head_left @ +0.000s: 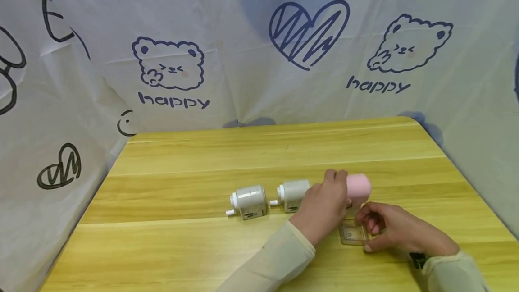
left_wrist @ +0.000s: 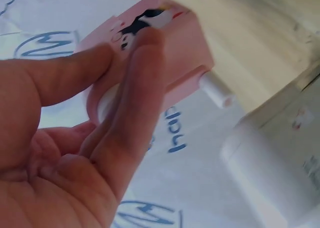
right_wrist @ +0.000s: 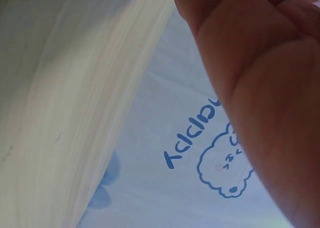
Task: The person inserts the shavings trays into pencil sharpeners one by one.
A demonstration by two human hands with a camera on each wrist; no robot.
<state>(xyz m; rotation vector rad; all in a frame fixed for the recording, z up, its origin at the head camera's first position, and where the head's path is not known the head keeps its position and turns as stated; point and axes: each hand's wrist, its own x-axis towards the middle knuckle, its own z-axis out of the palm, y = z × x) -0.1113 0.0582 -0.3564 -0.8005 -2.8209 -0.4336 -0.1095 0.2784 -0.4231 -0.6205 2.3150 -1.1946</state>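
Observation:
My left hand grips a pink hand-crank pencil sharpener, its thumb and fingers on the two sides of the body. In the left wrist view the sharpener's panda-like print and white crank knob show beside the fingers. Just below it, a clear plastic shavings drawer is close over the wooden table, pinched at its right side by the thumb and fingers of my right hand. The right wrist view shows mostly the palm side of that hand; the drawer is hidden there.
Two grey hand-crank sharpeners stand left of my left hand, one farther left and the other partly behind the hand. Their white cranks point left. The wooden table ends at a cloth backdrop with bear and heart drawings.

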